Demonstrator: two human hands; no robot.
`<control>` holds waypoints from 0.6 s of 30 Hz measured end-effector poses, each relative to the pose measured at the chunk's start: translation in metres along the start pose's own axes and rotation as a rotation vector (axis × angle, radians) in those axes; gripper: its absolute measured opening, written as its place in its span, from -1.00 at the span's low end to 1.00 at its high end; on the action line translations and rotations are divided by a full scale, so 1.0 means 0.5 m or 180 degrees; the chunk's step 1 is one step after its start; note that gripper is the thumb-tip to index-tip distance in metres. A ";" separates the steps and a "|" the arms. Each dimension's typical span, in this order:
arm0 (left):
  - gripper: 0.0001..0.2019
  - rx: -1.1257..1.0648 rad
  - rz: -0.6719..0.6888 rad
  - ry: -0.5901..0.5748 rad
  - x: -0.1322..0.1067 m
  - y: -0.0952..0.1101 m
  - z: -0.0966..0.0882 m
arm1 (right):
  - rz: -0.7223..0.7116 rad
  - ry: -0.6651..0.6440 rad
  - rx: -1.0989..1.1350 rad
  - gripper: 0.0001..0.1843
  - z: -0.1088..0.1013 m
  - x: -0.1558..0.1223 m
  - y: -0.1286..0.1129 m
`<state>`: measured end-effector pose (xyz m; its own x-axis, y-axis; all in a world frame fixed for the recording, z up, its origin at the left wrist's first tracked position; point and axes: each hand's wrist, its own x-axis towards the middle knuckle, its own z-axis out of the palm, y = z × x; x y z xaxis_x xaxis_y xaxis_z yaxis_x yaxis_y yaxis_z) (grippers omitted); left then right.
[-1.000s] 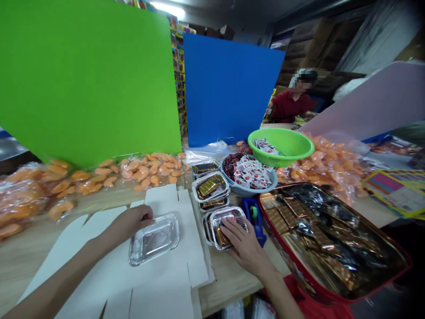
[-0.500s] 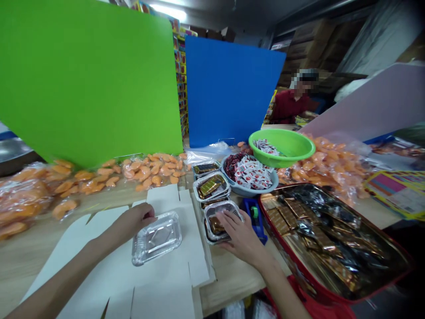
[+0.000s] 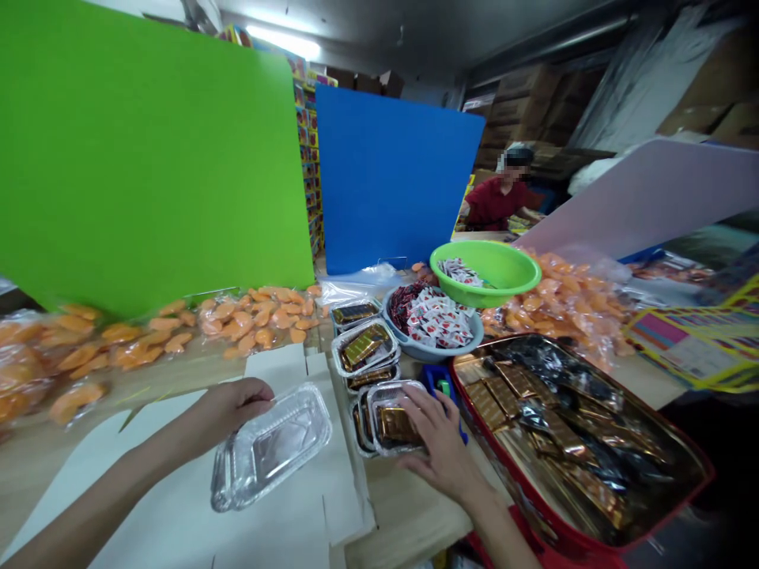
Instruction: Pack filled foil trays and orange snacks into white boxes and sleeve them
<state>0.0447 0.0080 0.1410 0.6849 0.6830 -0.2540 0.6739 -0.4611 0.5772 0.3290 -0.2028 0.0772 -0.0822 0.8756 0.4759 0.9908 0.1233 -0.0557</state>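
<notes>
My left hand [image 3: 240, 405] pinches the upper left rim of an empty foil tray [image 3: 278, 446], tilted above flat white cardboard [image 3: 302, 529]. A second foil rim shows beneath it, so at least two trays seem nested. My right hand [image 3: 439, 442] has its fingers spread over the right side of another foil tray [image 3: 379, 449], which has a gold-wrapped packet [image 3: 394, 424] in it. Whether the fingertips touch the packet I cannot tell. Behind it, more foil trays [image 3: 335, 356] with gold packets stand in a row, some stacked.
A red-rimmed tin [image 3: 510, 474] of gold and black packets lies at right. Behind are a blue-grey bowl [image 3: 409, 348] of sachets, a green basin [image 3: 515, 273] and bagged orange pieces [image 3: 261, 316]. A blue tape dispenser [image 3: 436, 375] sits near my right hand. A person [image 3: 498, 197] works beyond the panels.
The foil trays in my left hand have tilted up, and a second rim now shows. My right fingers have spread and drawn back a little from the filled tray. The view has shifted.
</notes>
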 end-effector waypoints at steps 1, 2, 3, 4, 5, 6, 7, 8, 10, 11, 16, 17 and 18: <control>-0.67 0.0038 0.0019 -0.0028 0.002 0.005 0.001 | 0.0201 0.0209 0.0046 -0.45 -0.004 0.012 0.017; -0.68 0.0075 0.0053 -0.0063 0.004 0.013 0.002 | 0.0465 0.0414 0.0058 -0.58 -0.008 0.030 0.039; -0.69 0.0101 0.0100 -0.0100 0.006 0.022 0.002 | 0.0756 0.0562 0.0025 -0.67 -0.009 0.053 0.065; -0.70 0.0117 0.0167 -0.0132 0.008 0.032 0.003 | 0.1025 0.0620 -0.0052 -0.72 -0.009 0.081 0.093; -0.71 0.0117 0.0238 -0.0161 0.011 0.043 0.004 | 0.1240 0.0571 -0.0167 -0.74 -0.006 0.112 0.123; -0.72 0.0103 0.0300 -0.0190 0.014 0.054 0.005 | 0.1396 0.0429 -0.0288 -0.75 -0.001 0.145 0.153; -0.72 0.0087 0.0345 -0.0221 0.019 0.063 0.007 | 0.1490 0.0273 -0.0397 -0.77 0.007 0.178 0.181; -0.72 0.0078 0.0383 -0.0242 0.024 0.071 0.010 | 0.1538 0.0176 -0.0477 -0.78 0.017 0.211 0.206; -0.73 0.0092 0.0466 -0.0253 0.035 0.084 0.014 | 0.1542 0.0104 -0.0577 -0.77 0.041 0.268 0.245; -0.74 0.0103 0.0512 -0.0240 0.039 0.088 0.017 | 0.1519 0.0118 -0.0604 -0.75 0.055 0.292 0.260; -0.80 0.0137 0.0637 -0.0278 0.052 0.099 0.024 | 0.1221 0.0075 -0.0566 -0.79 0.109 0.360 0.294; -0.81 0.0131 0.0634 -0.0309 0.053 0.099 0.025 | 0.1141 0.0081 -0.0520 -0.84 0.114 0.364 0.297; -0.82 0.0112 0.0634 -0.0342 0.055 0.097 0.027 | 0.1078 0.0105 -0.0466 -0.87 0.116 0.367 0.300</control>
<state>0.1003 -0.0033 0.1515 0.8297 0.5130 -0.2199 0.5303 -0.6016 0.5974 0.4565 0.0035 0.1053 0.2543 0.8395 0.4802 0.9663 -0.2413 -0.0899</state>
